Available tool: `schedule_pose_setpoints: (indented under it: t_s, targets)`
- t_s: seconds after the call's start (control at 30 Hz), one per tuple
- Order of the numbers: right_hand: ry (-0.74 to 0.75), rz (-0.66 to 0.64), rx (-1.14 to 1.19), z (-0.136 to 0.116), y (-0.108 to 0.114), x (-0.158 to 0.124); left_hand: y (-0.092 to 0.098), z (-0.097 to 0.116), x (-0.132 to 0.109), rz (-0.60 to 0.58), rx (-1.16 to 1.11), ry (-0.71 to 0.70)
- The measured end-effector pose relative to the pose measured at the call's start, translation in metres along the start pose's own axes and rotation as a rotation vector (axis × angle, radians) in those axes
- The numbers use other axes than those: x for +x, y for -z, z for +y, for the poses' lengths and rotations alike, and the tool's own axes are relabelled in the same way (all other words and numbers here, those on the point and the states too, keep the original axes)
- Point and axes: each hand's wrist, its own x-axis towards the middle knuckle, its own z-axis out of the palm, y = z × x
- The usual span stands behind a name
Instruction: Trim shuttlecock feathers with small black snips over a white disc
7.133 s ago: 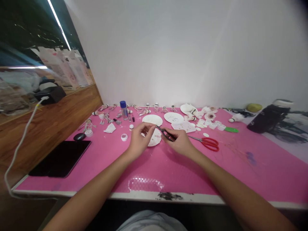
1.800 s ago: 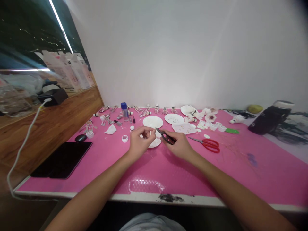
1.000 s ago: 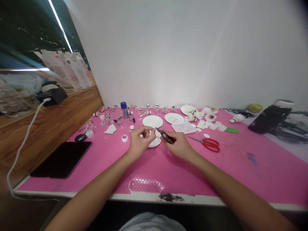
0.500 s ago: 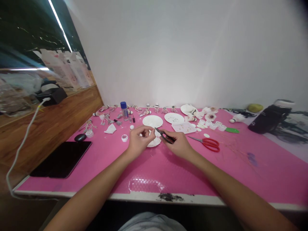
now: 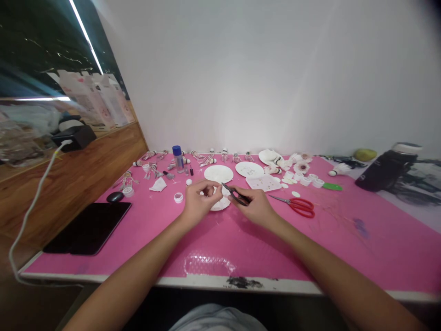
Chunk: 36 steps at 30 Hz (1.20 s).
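Note:
My right hand [image 5: 255, 205] is wrapped round dark-handled pliers [image 5: 237, 196], whose narrow jaws point up and left. Just left of the jaw tips, the thumb and fingers of my left hand [image 5: 201, 197] are pinched together; what they hold, if anything, is too small to make out. Both hands are raised over a white paper plate [image 5: 222, 203] at the middle of the pink table [image 5: 206, 239]. Another white plate [image 5: 218, 173] lies just beyond my fingers. Red-handled scissors [image 5: 300, 207] rest to the right of my right hand.
Several shuttlecock pieces [image 5: 225, 155] line the wall side. A blue-capped bottle [image 5: 178, 159] stands back left, and a white tray [image 5: 263, 183] with small bits lies right of centre. A black tablet [image 5: 90, 228] lies front left; a black flask [image 5: 386, 169] leans at far right.

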Motion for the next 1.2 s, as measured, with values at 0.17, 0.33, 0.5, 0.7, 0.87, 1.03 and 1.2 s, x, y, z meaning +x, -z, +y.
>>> schedule_pose_setpoints:
  t_s: [0.17, 0.33, 0.5, 0.7, 0.87, 1.03, 1.2]
  targets:
    - [0.002, -0.008, 0.018, 0.001, 0.0, 0.0, 0.0, 0.003, 0.0, 0.008, -0.018, 0.014]
    - [-0.014, -0.008, 0.028, 0.001, 0.0, 0.0, 0.0, 0.002, 0.0, 0.011, -0.015, 0.021]
    - [-0.053, -0.024, 0.074, -0.002, 0.0, 0.001, -0.002, 0.002, 0.0, 0.025, -0.007, 0.022]
    - [-0.153, -0.07, 0.157, -0.004, 0.001, 0.005, -0.001, 0.005, 0.0, 0.014, 0.005, -0.003]
    - [-0.261, -0.156, 0.224, -0.013, 0.005, 0.005, 0.0, 0.006, 0.0, 0.012, 0.011, -0.01]
    - [-0.31, -0.206, 0.27, -0.017, 0.006, 0.005, 0.0, 0.004, 0.0, 0.002, 0.01, 0.007]
    - [-0.327, -0.118, 0.279, -0.012, 0.004, 0.006, 0.0, 0.002, 0.001, -0.03, 0.055, 0.004]
